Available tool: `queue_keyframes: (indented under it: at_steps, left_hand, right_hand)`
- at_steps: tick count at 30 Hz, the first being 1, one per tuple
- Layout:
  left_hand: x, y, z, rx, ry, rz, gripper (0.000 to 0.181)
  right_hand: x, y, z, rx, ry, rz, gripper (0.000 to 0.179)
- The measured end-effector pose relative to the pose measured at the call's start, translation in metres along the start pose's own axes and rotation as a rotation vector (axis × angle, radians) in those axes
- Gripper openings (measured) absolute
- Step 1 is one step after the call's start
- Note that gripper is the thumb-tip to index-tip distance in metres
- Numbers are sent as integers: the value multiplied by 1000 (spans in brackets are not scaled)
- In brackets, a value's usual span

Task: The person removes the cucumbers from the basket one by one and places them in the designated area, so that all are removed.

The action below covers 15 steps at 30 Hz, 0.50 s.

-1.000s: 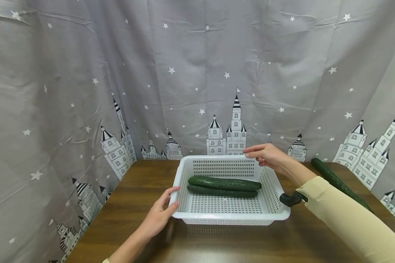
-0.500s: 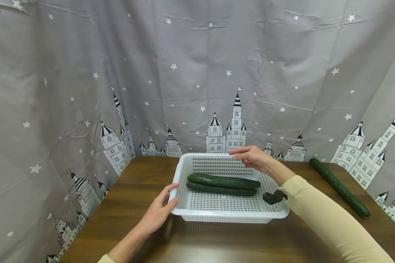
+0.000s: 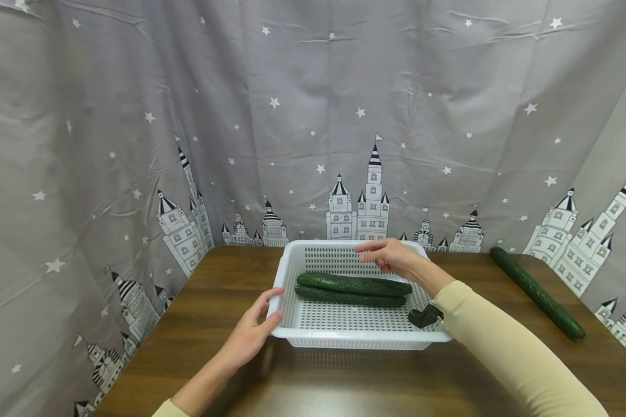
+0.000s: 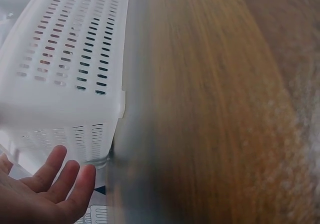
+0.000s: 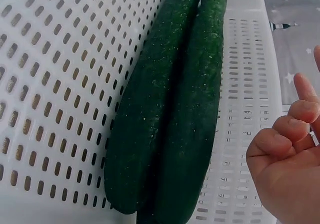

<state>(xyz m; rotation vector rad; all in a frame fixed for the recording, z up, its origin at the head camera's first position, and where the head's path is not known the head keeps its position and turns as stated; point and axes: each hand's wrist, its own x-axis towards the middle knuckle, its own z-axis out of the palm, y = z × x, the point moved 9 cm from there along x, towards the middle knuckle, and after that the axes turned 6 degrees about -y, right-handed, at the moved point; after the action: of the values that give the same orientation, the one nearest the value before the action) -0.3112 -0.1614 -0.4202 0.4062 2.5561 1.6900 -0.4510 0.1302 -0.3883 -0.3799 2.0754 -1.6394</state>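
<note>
A white slotted plastic basket (image 3: 362,340) sits on the wooden table, with two long dark green cucumbers (image 3: 352,285) lying side by side across it. My left hand (image 3: 247,336) is at the basket's left rim, index finger and thumb touching it. In the left wrist view, its other fingers (image 4: 77,191) stay relaxed beside the slotted wall. My right hand (image 3: 391,258) hovers over the back right part of the basket, holding nothing. The right wrist view shows its fingers (image 5: 295,129) loosely bent, to the right of the cucumbers.
A third cucumber (image 3: 537,292) lies slantwise on the table (image 3: 203,324) at the right. Behind the table hangs a grey curtain (image 3: 292,116) printed with stars and castles. A black strap piece (image 3: 425,316) juts from the right sleeve (image 3: 501,330) over the basket.
My right hand has moved left, then lower, from the basket's back right rim to over its inside. The third cucumber has come fully into sight. My left hand keeps its place at the rim.
</note>
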Motion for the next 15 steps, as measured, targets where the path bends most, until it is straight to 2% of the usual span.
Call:
queue_keyframes:
  at_steps: [8,15]
  left_hand:
    - [0,-2,3,-21,-9,1,46]
    - [0,-1,3,-37,-18,-2,47]
  right_hand:
    - [1,13,4,-17,-29,22,46]
    - [2,25,7,-146,-36,53,47]
